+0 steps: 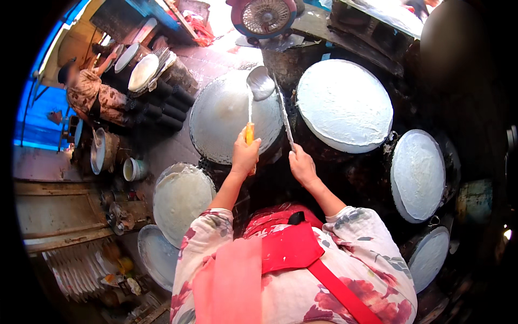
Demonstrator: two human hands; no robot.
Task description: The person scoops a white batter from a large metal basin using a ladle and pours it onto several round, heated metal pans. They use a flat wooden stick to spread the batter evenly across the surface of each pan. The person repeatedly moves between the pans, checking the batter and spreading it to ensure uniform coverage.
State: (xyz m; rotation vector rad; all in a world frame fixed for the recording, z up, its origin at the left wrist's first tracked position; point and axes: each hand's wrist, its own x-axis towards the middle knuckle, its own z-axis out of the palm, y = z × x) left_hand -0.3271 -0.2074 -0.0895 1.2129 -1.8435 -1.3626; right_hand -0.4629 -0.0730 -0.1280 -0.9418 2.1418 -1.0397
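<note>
My left hand (245, 155) is closed round the yellow handle of a ladle (260, 83), whose shaft is coated white. Its metal bowl hangs over the far side of a round griddle (210, 121) in front of me, beside the tip of a thin stick. That long, narrow stick (285, 116), perhaps a spatula and smeared with pale batter, is gripped near its lower end by my right hand (303, 166). A thin greyish layer covers the griddle. To its right, another round griddle (345, 105) bears a thick white layer of batter.
More round griddles curve round me: one (418, 175) at right, one (429, 259) lower right, one (183, 202) and another (157, 256) at left. A fan (265, 19) stands at the far side. A co-worker (94, 92) and a small bucket (135, 169) are at left.
</note>
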